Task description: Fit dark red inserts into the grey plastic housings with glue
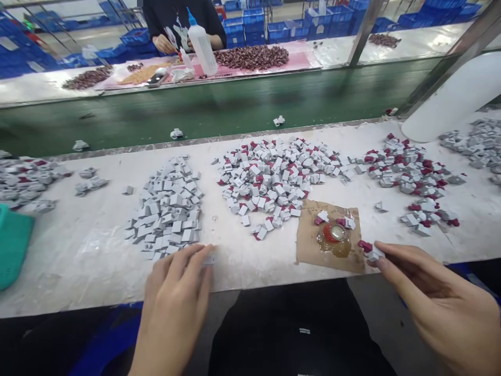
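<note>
The right hand pinches a grey-and-maroon part between thumb and fingertips, just beside the wet card. The left hand rests by the grey pile, a blurred piece at its fingertips (whether gripped, I cannot tell). The step in hand looks like handling one joined part; the next move probably calls for a steady, light pinch. On the card, a red cap sits in liquid beside two parts. The teal bin's contents are hidden; the bottle's are unclear.
</note>
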`<state>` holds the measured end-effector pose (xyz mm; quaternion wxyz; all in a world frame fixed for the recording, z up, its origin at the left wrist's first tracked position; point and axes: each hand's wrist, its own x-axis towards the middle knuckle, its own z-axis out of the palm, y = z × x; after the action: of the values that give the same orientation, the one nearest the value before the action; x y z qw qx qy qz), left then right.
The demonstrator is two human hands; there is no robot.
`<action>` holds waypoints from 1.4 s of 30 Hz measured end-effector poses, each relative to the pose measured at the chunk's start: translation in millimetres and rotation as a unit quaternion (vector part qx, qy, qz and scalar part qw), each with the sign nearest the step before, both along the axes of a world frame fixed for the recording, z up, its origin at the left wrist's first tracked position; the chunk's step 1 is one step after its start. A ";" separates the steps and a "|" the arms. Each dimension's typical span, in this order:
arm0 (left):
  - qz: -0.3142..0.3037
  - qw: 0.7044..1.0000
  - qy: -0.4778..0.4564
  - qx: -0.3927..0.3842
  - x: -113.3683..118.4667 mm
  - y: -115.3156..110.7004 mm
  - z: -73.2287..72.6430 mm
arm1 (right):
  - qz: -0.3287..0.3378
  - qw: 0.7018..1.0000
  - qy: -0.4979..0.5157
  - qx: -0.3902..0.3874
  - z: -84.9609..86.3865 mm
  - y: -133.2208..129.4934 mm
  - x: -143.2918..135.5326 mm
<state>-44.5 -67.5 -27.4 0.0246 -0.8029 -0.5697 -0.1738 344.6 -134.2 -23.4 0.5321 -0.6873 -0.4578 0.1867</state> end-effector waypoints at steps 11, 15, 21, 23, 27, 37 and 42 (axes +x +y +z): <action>0.072 0.865 -0.376 -0.324 64.6 7.4 17.8 | -0.025 0.998 0.055 -0.013 2.3 8.8 -10.5; -0.001 0.923 -0.279 -0.265 79.2 18.5 2.4 | -0.022 0.998 0.054 -0.013 2.5 12.6 -9.5; -0.053 0.969 -0.206 -0.129 87.2 15.0 -21.3 | -0.003 1.000 0.027 -0.005 -3.6 14.9 -13.0; -0.066 0.967 -0.215 -0.123 86.1 12.1 -21.5 | 0.005 1.000 0.016 -0.010 -5.0 15.4 -14.6; -0.173 0.946 -0.223 -0.157 77.2 10.4 -16.4 | 0.011 1.000 -0.018 -0.006 -3.3 18.5 -17.0; -0.221 0.937 -0.209 -0.170 69.8 18.1 -24.2 | 0.054 0.996 -0.070 0.013 4.3 28.8 -22.2; -0.182 0.908 -0.300 -0.229 94.4 23.5 -6.7 | 0.036 0.999 -0.031 0.009 4.6 29.2 -21.8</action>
<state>49.9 -44.0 -34.0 -0.3639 -0.7864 -0.4182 -0.2727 322.8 -105.0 -18.8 0.5164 -0.6715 -0.5000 0.1801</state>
